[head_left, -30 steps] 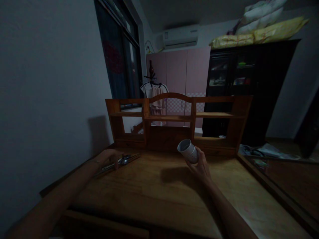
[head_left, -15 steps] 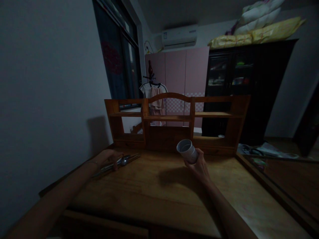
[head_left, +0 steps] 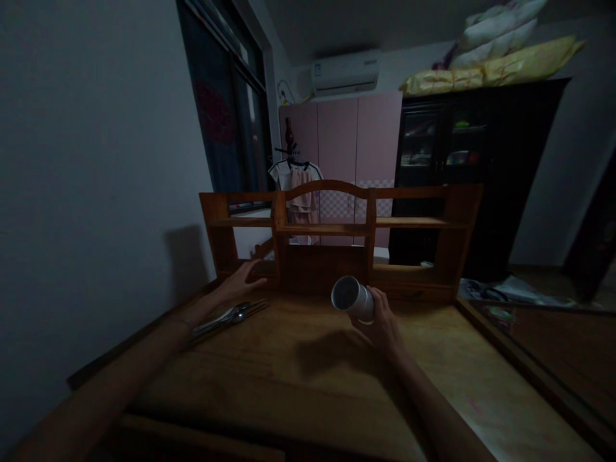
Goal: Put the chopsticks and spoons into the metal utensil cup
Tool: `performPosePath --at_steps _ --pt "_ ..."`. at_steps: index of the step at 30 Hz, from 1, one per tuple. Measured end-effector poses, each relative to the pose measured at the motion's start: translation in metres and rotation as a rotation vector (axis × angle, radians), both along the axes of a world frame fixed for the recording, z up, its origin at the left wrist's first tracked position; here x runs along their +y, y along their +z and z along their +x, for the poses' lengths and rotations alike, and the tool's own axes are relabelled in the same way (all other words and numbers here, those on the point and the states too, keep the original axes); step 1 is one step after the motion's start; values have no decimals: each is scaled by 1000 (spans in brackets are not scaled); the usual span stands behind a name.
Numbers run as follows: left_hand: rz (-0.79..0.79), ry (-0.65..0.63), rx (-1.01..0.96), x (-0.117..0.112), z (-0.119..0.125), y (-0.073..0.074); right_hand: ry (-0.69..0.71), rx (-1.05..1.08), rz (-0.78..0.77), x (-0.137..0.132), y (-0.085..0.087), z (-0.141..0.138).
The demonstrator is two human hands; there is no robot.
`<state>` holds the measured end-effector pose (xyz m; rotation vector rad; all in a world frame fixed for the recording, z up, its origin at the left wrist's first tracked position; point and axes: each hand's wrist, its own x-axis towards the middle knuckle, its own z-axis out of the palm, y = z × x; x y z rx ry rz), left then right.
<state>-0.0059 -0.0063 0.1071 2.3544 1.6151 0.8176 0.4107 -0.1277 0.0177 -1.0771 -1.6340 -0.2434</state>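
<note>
From where I stand in the dim room, I see the cup (head_left: pixel 360 301) just right of the frame's centre, held up off the tabletop (head_left: pixel 279 378) in the person's right hand (head_left: pixel 382 324). That hand is curled around the cup's side, fingers and thumb closed on the wall, and the cup leans over so that its mouth faces left and towards the person, with a shadow (head_left: pixel 320 353) on the wood below it. The left hand (head_left: pixel 240 281), left of centre, is empty and loosely open, thumb apart from the fingers, raised in front of the wooden shelf unit (head_left: pixel 325 229). Just below it in the frame lies the cutlery (head_left: pixel 231 317), a loose bundle set slantwise on the tabletop; I make out a rounded spoon bowl and some thin ends, too dim to tell as tines or sticks. As for how far things are, the cup is already lifted and firmly gripped, I judge, while the cutlery lies in neither hand's grasp. Nothing pokes out above the cup's rim, though its inside is too dark for me to say what it holds.
</note>
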Motion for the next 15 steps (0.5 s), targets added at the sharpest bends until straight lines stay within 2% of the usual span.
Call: performPosePath --at_steps 2,4,7,9,11,13,15 --pt "174 -90 -133 -4 36 6 10 -19 14 -2 1 0" --pt "218 -242 -259 -13 75 0 18 -38 24 -4 1 1" --pt "68 -538 -429 -31 134 -27 28 -66 19 -3 0 6" --pt "-10 -748 -418 -46 168 -50 35 -87 7 -2 -2 9" --pt "40 -880 -338 -60 197 -70 37 -98 -2 1 -4 12" --pt "96 -885 -380 -71 219 -82 43 -105 -11 3 -6 13" --pt "70 -876 -459 -79 236 -88 63 -120 -22 5 -5 13"
